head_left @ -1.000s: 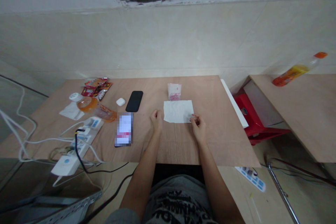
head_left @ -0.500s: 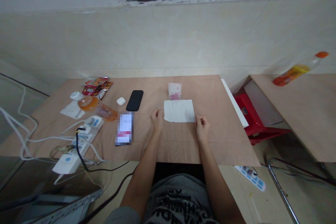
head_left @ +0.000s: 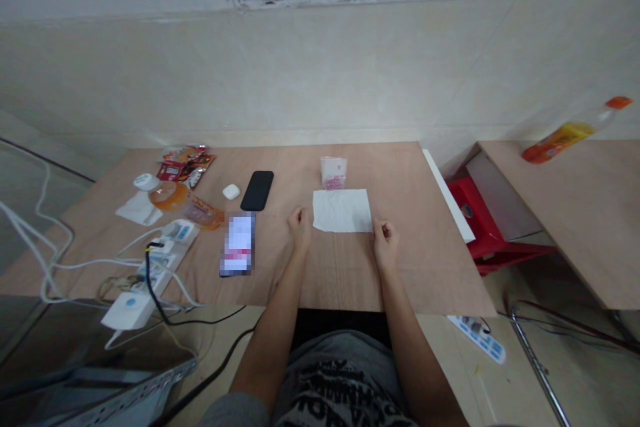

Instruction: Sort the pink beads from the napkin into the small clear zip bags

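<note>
A white sheet of paper or tissue lies flat on the wooden table between my hands. My left hand rests just left of the sheet, fingers curled closed, with a narrow gap to its edge. Close by the sheet's lower right corner is my right hand, its fingers also curled in; whether it touches the corner I cannot tell. Nothing shows in either hand. Behind the sheet's far edge sits a small clear plastic bag with pink bits at its bottom.
Left of my hands are a black phone, a lit phone, a white case, an orange drink bottle, snack wrappers and a power strip with cables. A red stool and another bottle are at right.
The view has shifted very slightly. My hands, the white sheet and the bag keep their places.
</note>
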